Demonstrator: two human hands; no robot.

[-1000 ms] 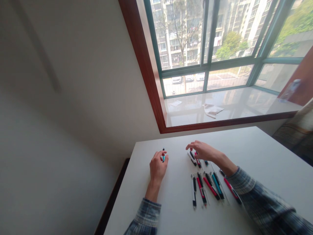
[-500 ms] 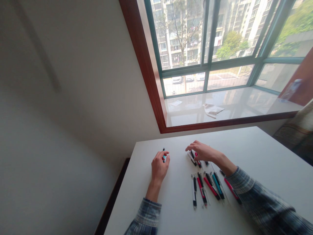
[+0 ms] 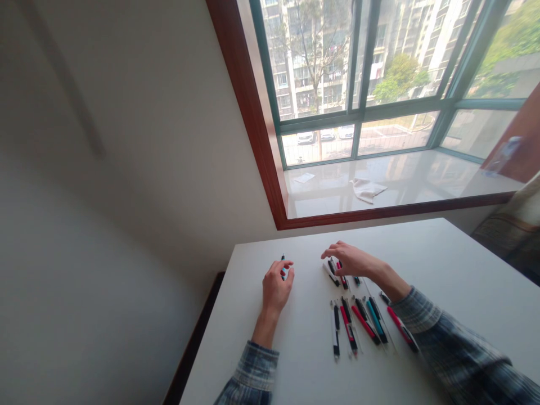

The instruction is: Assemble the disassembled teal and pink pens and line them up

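Observation:
My left hand (image 3: 275, 288) rests on the white table (image 3: 442, 270) with its fingers curled round a teal pen (image 3: 283, 266) whose black tip points away from me. My right hand (image 3: 352, 260) hovers palm down, fingers spread and slightly bent, over a small cluster of pens (image 3: 337, 272) at the far end of the layout; it touches or nearly touches them. Nearer to me lies a row of several pens (image 3: 356, 325), black, red and teal, side by side.
A wide window sill (image 3: 422, 183) behind the table holds a crumpled white cloth (image 3: 366, 189) and a small paper scrap (image 3: 303, 178). A plain wall stands to the left. A dark patterned fabric (image 3: 512, 233) sits at the right edge.
My left hand has closed a little more round the teal pen and shifted slightly right. My right hand stays over the far pens, barely moved.

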